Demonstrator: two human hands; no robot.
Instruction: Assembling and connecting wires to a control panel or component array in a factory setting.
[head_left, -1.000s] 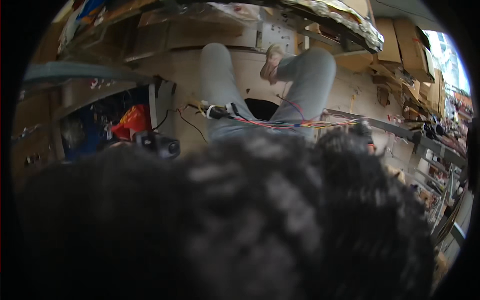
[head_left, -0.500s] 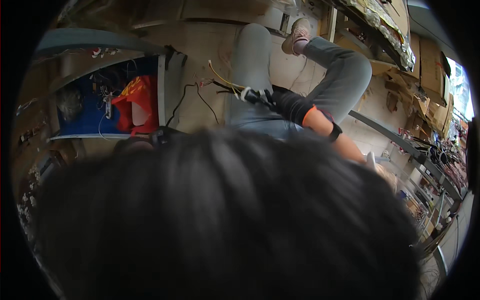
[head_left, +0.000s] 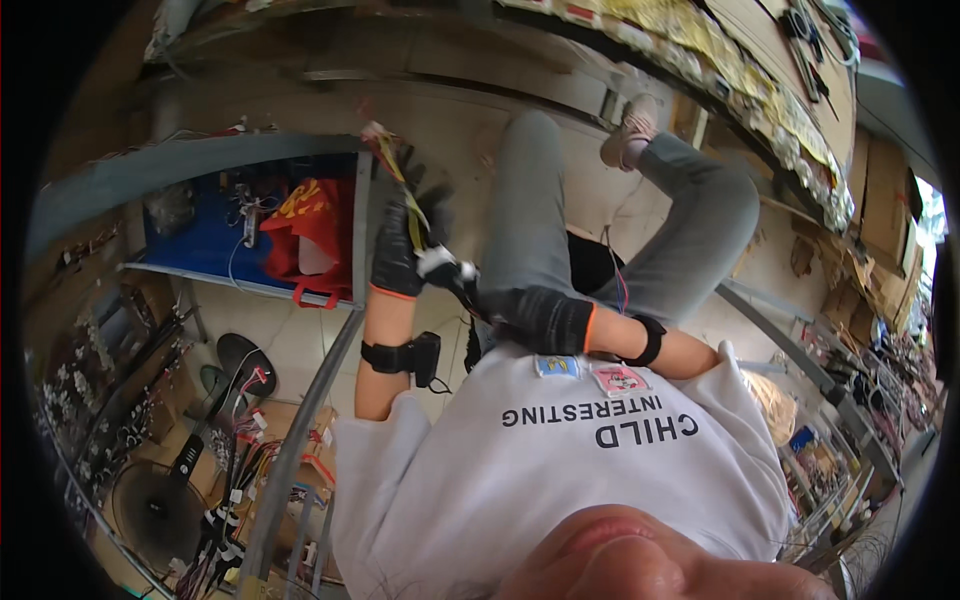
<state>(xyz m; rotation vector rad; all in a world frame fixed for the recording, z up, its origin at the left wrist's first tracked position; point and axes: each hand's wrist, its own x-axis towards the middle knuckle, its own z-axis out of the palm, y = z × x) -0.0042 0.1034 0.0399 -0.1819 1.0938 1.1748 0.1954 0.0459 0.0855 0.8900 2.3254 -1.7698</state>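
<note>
My right hand (head_left: 540,316), in a black glove with an orange cuff edge, is closed around the dark end of a wire harness (head_left: 446,268) in front of my lap. White wrapping shows on the harness just beyond the fingers. Yellow and other coloured wires run up from it, with small connectors at their far tips. My left hand (head_left: 408,225), gloved the same way, is beside these wires, which pass across it. Its fingers are smeared by motion, so whether they grip the wires is unclear.
Left of me, a blue-lined tray (head_left: 200,226) with a metal edge holds a red bag (head_left: 312,235) and loose wires. A metal rail (head_left: 300,450) and a dark fan (head_left: 160,510) are at lower left. A bench (head_left: 690,60) covered with yellowish film stands ahead; cardboard boxes (head_left: 885,200) are at right.
My head has tilted, and my shirt and both forearms now show. The left hand, mostly hidden by hair near the red bag before, has come up to the wires. The right hand still holds the harness.
</note>
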